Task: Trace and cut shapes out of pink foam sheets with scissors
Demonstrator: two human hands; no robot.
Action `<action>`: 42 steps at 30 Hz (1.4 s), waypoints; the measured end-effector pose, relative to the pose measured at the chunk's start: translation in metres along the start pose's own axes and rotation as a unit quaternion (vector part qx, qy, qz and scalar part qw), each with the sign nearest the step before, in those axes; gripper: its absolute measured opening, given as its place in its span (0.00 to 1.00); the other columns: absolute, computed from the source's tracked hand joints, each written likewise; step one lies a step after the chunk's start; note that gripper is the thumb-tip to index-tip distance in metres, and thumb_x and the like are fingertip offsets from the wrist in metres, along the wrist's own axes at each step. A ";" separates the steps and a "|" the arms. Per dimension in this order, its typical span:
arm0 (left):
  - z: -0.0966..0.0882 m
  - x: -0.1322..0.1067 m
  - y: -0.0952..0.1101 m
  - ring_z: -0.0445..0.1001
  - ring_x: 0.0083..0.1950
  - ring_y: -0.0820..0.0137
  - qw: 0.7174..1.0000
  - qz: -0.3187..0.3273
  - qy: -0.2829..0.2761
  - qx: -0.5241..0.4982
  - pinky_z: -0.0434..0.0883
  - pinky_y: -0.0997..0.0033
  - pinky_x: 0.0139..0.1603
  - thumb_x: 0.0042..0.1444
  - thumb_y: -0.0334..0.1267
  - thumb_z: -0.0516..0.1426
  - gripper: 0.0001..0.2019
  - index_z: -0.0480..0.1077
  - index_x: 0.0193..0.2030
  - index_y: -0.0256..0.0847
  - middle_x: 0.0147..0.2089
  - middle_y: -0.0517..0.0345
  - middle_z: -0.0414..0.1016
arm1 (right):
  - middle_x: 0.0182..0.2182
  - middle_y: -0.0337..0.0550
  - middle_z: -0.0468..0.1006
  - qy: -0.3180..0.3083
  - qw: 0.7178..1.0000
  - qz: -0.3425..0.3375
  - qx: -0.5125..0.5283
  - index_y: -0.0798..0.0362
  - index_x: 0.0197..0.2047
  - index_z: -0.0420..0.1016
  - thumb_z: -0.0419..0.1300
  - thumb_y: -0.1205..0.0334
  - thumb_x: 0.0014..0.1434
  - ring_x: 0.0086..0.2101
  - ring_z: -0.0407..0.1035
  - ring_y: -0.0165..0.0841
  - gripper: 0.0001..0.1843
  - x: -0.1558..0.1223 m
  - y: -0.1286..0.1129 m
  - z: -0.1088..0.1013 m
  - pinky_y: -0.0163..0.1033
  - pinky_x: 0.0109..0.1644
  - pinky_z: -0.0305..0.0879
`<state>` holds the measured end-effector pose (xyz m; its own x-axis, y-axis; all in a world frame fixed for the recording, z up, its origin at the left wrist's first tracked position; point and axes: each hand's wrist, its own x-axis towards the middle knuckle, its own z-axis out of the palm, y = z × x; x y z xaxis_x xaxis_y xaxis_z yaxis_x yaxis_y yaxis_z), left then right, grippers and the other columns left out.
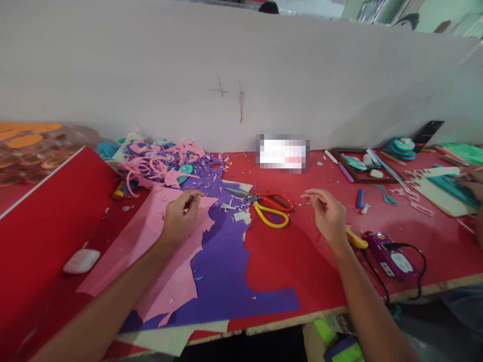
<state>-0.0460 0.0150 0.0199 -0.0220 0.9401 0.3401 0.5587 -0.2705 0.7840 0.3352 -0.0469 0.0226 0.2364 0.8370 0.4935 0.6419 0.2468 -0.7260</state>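
My left hand (pixel 183 213) hovers over a torn-edged pink sheet (pixel 177 281), its thumb and fingers drawn together in a pinch. Whatever may be between those fingertips is too small to make out. To the right of the scissors, my right hand (pixel 327 213) is held over the red tabletop with its fingers bent and close together. I cannot make out anything in it. Between the hands lie scissors (pixel 260 200) with one red and one yellow handle, blades slightly apart and pointing left. A purple sheet (pixel 222 271) with a cut-out curve spreads under the pink one.
Pink and purple scraps (pixel 166 158) are heaped at the back left, near a red board (pixel 49 241) and a white case (pixel 82 261). Rightward are a purple device (pixel 390 256) with a cable, a yellow cutter (pixel 356 238), a brown tray (pixel 358 176) and another person's hand (pixel 473 181).
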 end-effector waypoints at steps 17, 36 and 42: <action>-0.001 -0.002 0.008 0.66 0.27 0.75 1.000 -0.010 -0.009 0.020 0.62 0.75 0.29 0.63 0.39 0.53 0.11 0.76 0.43 0.40 0.28 0.62 0.72 | 0.35 0.45 0.84 0.031 0.994 -0.046 -0.095 0.49 0.42 0.81 0.57 0.53 0.68 0.36 0.77 0.39 0.13 -0.001 0.003 -0.001 0.44 0.43 0.72; 0.041 -0.005 0.038 0.76 0.54 0.57 0.887 0.220 -0.294 0.281 0.69 0.57 0.54 0.67 0.48 0.56 0.15 0.73 0.53 0.41 0.52 0.50 0.78 | 0.47 0.51 0.80 -0.013 0.984 -0.100 -0.146 0.49 0.51 0.77 0.54 0.60 0.67 0.49 0.73 0.46 0.14 -0.002 0.006 0.009 0.55 0.55 0.69; 0.061 0.009 0.057 0.78 0.47 0.59 0.884 0.180 -0.342 0.265 0.67 0.64 0.44 0.63 0.41 0.59 0.12 0.72 0.50 0.39 0.48 0.51 0.79 | 0.45 0.51 0.80 -0.022 0.983 -0.106 -0.148 0.50 0.49 0.77 0.54 0.61 0.68 0.47 0.73 0.46 0.12 -0.004 0.006 0.011 0.54 0.54 0.69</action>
<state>0.0367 0.0204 0.0360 0.6405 0.7677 -0.0169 0.7413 -0.6125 0.2744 0.3299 -0.0435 0.0112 0.0459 0.8041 0.5928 0.8591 0.2711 -0.4342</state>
